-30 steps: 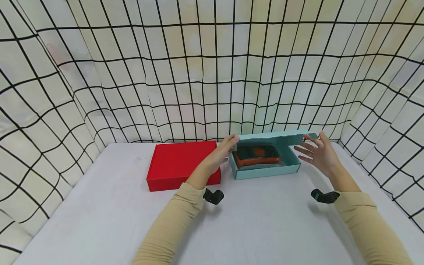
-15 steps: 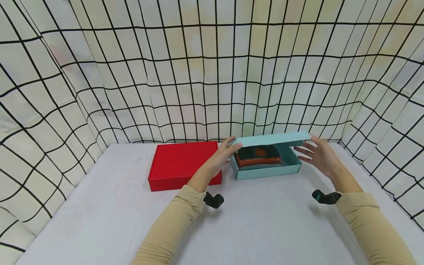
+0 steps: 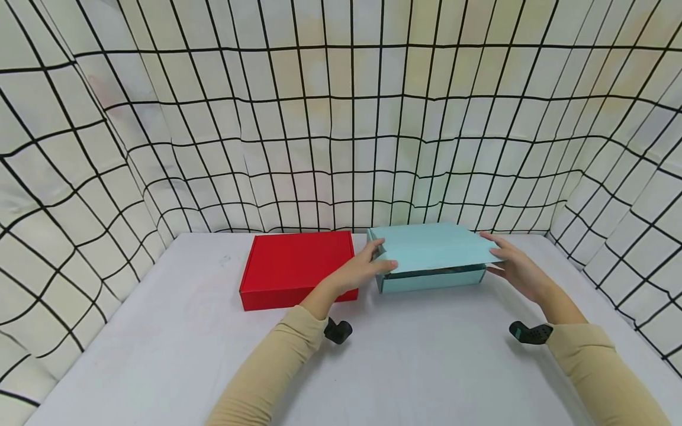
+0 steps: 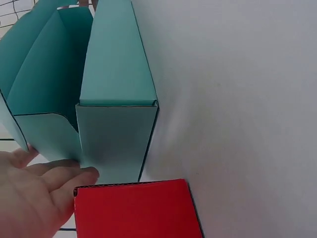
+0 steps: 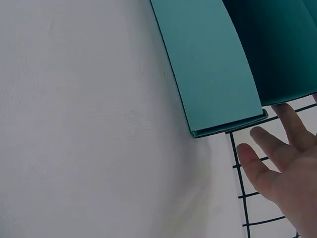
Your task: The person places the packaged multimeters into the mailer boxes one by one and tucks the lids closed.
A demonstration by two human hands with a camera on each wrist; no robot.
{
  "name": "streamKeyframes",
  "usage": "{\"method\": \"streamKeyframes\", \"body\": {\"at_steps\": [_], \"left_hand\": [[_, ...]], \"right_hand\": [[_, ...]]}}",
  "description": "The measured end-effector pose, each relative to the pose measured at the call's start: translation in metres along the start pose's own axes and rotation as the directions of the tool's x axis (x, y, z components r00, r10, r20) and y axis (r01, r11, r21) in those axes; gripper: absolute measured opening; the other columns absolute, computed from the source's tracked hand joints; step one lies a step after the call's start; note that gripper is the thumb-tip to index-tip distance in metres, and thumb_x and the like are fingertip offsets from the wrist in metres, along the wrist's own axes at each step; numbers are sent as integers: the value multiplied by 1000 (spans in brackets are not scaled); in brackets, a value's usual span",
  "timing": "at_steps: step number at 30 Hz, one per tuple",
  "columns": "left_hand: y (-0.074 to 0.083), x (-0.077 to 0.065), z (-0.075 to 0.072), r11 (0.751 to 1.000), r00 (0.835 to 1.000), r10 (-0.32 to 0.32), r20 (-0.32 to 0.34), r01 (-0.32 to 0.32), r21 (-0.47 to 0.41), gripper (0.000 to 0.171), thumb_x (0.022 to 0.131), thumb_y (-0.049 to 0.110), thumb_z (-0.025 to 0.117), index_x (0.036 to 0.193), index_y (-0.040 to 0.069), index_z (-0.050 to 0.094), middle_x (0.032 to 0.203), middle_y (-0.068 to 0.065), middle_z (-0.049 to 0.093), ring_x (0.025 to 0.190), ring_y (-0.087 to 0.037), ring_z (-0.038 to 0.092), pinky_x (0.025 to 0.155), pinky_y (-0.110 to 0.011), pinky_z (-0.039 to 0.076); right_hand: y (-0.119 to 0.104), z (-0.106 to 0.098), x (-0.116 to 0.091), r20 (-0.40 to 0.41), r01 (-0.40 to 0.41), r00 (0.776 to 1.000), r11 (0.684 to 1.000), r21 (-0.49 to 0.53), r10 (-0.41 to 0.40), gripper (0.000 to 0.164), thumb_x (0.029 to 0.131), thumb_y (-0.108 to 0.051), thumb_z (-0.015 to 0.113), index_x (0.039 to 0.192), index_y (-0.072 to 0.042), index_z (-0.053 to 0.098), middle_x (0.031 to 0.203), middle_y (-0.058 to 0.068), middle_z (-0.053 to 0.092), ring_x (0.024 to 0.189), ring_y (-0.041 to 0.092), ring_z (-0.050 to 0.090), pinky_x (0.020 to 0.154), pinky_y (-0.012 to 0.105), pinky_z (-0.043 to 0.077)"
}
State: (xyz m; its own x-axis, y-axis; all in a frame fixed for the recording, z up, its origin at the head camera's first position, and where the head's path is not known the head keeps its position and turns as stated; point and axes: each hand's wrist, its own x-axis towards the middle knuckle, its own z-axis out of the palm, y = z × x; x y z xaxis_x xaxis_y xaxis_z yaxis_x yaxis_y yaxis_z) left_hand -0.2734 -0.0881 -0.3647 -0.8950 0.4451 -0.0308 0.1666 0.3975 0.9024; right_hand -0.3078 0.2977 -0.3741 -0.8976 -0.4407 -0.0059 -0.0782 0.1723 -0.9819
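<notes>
A light blue cardboard box (image 3: 431, 283) stands on the white table, its lid (image 3: 434, 247) tipped forward over the top with a narrow gap left along the front. At the lid's left end, my left hand (image 3: 358, 274) touches the corner with the thumb on top and the fingers along the side. The left wrist view shows the lid's side flap (image 4: 49, 131) beside those fingers. My right hand (image 3: 518, 271) touches the lid's right edge with extended fingers; in the right wrist view the fingers (image 5: 292, 124) are spread below it. The box's contents are hidden.
A closed red box (image 3: 298, 263) lies just left of the blue box, close to my left forearm. Behind the table (image 3: 415, 361) rises a white cloth wall with a black grid (image 3: 367, 118). Black wrist devices (image 3: 338, 331) hang beneath the sleeves.
The lid has swung forward and down, covering the dark and orange-red packed item that showed inside. Both hands have moved down with it. The red box has stayed in place.
</notes>
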Motion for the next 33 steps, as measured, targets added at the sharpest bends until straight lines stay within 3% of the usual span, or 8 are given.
{"method": "streamKeyframes", "body": {"at_steps": [8,13,18,20,23,27,31,33], "left_hand": [[3,5,10,983,998,-39,-45,46,177,86,97,46,64,162,8,22,163,-13,32,145,-30,35,113,-51,40],[7,6,18,969,996,-68,-52,78,235,90,98,44,66,162,5,17,162,-15,32,144,-30,36,112,-50,41],[10,6,22,954,995,-76,-58,89,285,91,98,43,67,162,4,16,162,-16,31,144,-30,36,111,-48,42],[11,7,24,946,996,-76,-56,90,310,91,98,43,66,162,3,16,162,-17,31,144,-31,36,111,-48,42],[13,8,26,931,995,-83,-52,96,352,90,98,43,66,162,2,16,164,-18,27,146,-32,34,112,-49,40],[14,9,29,907,994,-98,-57,113,405,89,99,43,65,162,2,17,167,-18,19,151,-35,27,115,-51,36],[13,9,32,871,991,-117,-65,134,473,90,99,44,64,163,2,16,169,-19,12,153,-37,21,117,-51,32],[12,10,35,845,990,-127,-66,143,515,92,98,45,65,163,2,15,170,-19,9,154,-38,20,118,-51,31]], "right_hand": [[8,-1,0,-20,-33,999,999,-6,33,66,110,-22,46,166,-12,12,170,20,-8,150,47,7,116,67,17],[12,-1,-1,-14,-35,999,998,-53,35,67,109,-20,50,165,-12,15,169,20,-3,148,43,15,109,44,36],[15,-2,-2,-5,-33,999,997,-67,33,67,108,-19,52,165,-11,18,169,21,-3,148,41,17,99,28,40],[16,-2,-3,-4,-42,999,997,-64,42,67,108,-18,52,165,-11,17,169,21,-3,147,38,19,102,32,39],[19,-3,-3,1,-55,998,997,-58,56,68,108,-17,52,165,-12,17,168,22,-5,146,38,20,112,49,33],[22,-3,-4,10,-57,998,996,-62,57,69,107,-15,53,165,-11,17,167,24,-11,150,48,5,115,71,13],[23,-3,-4,5,-67,998,993,-97,68,70,105,-15,56,164,-11,18,166,27,-12,150,53,-6,113,75,6],[23,-2,-4,0,-75,997,989,-129,76,71,105,-16,58,164,-9,19,166,29,-7,150,53,-3,114,73,11]]}}
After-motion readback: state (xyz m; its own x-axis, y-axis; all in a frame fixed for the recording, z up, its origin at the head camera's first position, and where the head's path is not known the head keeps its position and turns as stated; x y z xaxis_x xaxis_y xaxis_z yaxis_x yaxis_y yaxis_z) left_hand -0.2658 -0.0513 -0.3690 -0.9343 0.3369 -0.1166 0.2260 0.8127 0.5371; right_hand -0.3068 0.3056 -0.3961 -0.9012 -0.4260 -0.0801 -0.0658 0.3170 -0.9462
